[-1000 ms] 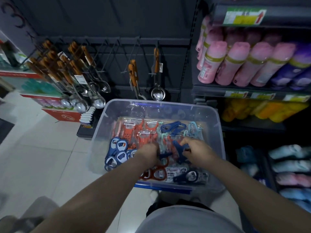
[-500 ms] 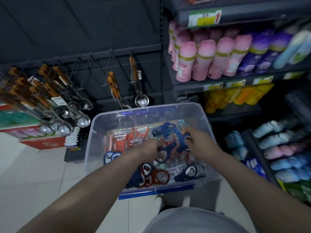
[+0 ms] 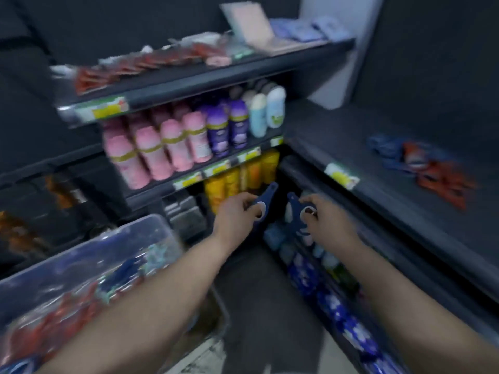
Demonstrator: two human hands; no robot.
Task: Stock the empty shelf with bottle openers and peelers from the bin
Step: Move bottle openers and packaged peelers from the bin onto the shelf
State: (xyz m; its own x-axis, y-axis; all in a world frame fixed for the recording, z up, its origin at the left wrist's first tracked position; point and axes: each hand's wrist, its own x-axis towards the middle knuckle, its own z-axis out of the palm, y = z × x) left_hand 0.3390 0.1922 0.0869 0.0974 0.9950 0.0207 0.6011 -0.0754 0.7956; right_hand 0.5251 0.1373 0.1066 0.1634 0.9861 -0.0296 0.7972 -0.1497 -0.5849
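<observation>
1. The left hand [image 3: 237, 211] has its fingers curled round a dark blue plastic bottle opener with a pale round opening [image 3: 263, 202]. The handle end projects up and forward past the fingers.
2. The right hand [image 3: 328, 221] has its fingers curled round a second dark blue plastic opener [image 3: 294, 209], gripped near its head.
3. Both openers are held in the air, close together. They are between the clear plastic bin [image 3: 140, 225] at lower left and the dark grey shelf [image 3: 351, 136] at right. The remaining stock lies in the bin and is blurred.
4. A small pile of blue and red utensils [image 3: 421, 166] already lies on the shelf, towards its far end. Bare shelf surface shows nearer the hands.
5. The openers appear light, stiff and not fragile. The smooth plastic may slip in a loose grip. The blur hides whether they are wrapped.
6. Hold each opener across the handle just below the head. This leaves the free end clear to meet the shelf first.
7. Lay each opener flat beside the pile. The rows of pink bottles [image 3: 162, 147] stand on the adjacent unit, well clear of the shelf.
</observation>
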